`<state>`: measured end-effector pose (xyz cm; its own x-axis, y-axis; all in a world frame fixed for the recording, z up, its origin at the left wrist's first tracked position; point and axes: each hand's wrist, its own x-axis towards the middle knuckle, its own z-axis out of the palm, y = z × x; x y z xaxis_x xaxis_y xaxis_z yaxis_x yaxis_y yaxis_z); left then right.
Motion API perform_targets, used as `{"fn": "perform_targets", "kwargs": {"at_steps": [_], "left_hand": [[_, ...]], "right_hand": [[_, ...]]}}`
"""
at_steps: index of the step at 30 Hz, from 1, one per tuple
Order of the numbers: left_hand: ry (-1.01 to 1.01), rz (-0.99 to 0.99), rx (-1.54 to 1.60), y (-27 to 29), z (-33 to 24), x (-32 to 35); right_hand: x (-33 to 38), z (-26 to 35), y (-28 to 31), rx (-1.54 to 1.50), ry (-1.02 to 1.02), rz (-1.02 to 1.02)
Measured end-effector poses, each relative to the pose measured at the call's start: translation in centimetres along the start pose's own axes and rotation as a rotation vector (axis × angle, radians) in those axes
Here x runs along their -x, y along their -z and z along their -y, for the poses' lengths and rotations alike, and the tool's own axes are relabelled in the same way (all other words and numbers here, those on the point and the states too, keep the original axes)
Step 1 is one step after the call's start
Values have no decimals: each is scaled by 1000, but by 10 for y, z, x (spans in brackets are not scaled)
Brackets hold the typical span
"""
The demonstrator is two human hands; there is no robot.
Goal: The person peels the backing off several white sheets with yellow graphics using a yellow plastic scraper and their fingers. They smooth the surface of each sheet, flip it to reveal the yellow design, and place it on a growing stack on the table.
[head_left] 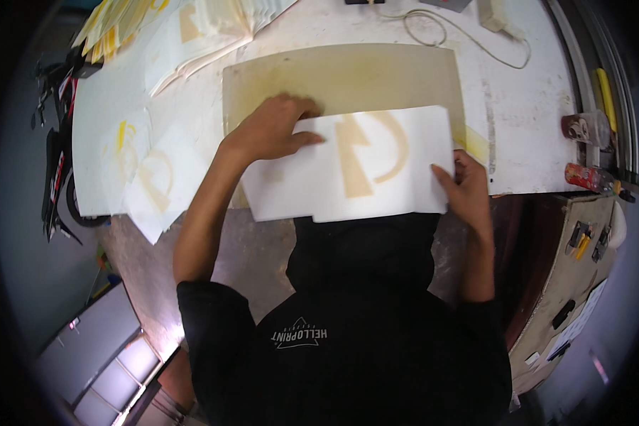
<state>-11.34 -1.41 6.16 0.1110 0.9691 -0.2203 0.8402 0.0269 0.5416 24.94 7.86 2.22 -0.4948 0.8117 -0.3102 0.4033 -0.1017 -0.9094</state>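
Note:
A white paper sheet point(422, 160) with a tan printed shape lies in front of me, its near edge reaching past the table edge. A second white sheet point(280, 195) shows from under its left side. My right hand point(467, 188) pinches the right edge, thumb on top and fingers behind. At the upper left edge, my left hand point(280, 128) rests with its thumb over the paper; thumb and fingers are spread apart, the fingertips slightly blurred. Beneath the sheets is a yellowed translucent mat point(341, 74).
On the white table point(508, 135), loose printed sheets point(160, 174) lie at left and a paper stack point(213, 32) at the far left. A cable point(468, 32) curls at the back. A plastic cup point(586, 129) and a bottle point(589, 177) stand at the right edge.

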Motion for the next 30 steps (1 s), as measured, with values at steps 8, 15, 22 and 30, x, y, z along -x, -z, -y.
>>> {"fn": "perform_targets", "kwargs": {"at_steps": [8,15,22,30], "left_hand": [[294,-395,-100,-7,-30,87],[688,-791,218,-94,-47,171],[769,-735,229,-135,-72,188],[668,-652,198,-126,-41,175]], "right_hand": [[-6,9,21,63,-47,-3],[5,37,13,462,-17,-218],[-8,76,-48,500,508,-96],[-86,77,-142,809,668,223]]}}
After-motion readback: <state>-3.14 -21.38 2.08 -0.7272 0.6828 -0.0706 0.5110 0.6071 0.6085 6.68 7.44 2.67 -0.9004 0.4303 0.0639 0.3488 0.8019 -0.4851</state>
